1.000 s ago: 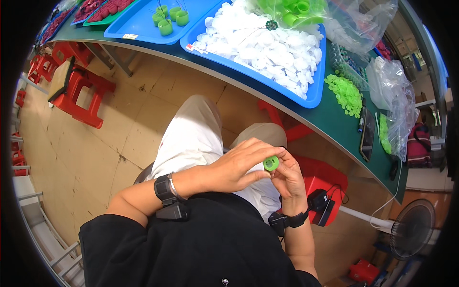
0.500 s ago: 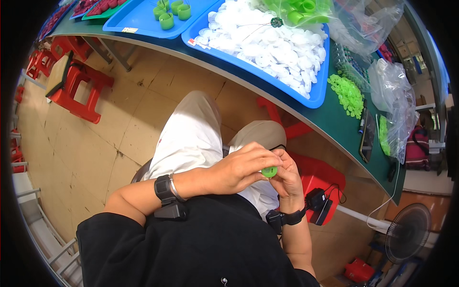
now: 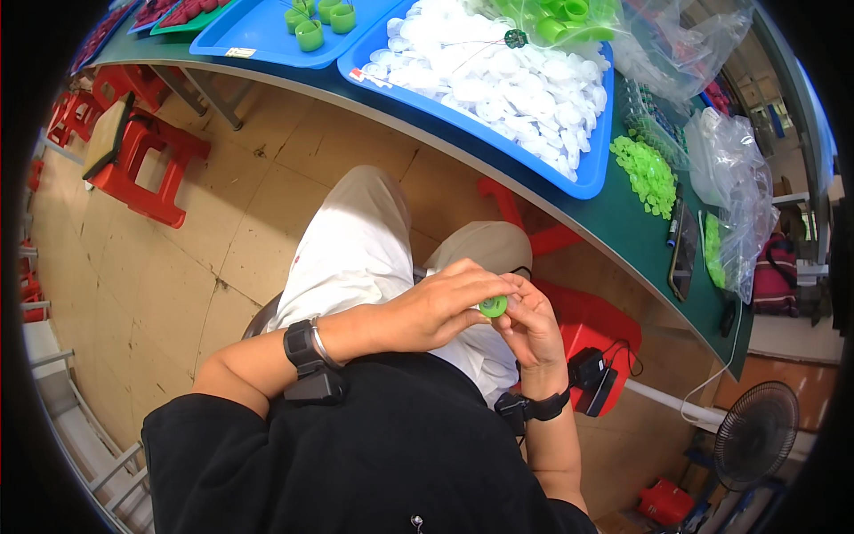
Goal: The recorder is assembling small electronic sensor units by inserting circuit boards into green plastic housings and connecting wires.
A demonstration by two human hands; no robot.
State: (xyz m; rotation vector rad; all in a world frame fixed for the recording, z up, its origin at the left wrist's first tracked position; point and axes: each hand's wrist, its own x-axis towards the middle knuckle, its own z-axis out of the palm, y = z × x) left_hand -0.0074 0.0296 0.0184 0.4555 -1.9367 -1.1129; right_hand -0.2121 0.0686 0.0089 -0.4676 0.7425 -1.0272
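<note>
A small green plastic cup [image 3: 493, 306] is held over my lap, with its round end turned up and something greyish showing inside. My left hand [image 3: 445, 304] grips it from the left, the fingers bent over its far side and the thumb below. From the right, my right hand [image 3: 532, 322] pinches the cup's edge between thumb and fingers. The fingers partly hide the cup, and what lies inside is too small to make out.
Beyond my knees, a blue tray [image 3: 594, 189] of white translucent plastic pieces stands on the green table [image 3: 614, 233]. A second blue tray [image 3: 258, 36] holds green cups [image 3: 310, 36] with wires. Right of them are bright green pieces [image 3: 644, 176], a phone [image 3: 683, 254] and plastic bags [image 3: 729, 160]. A red stool [image 3: 578, 325] stands beside my right hand.
The green cup has shifted slightly left and up, and more of its round end shows. My right fingers have moved on its edge; both hands still hold it.
</note>
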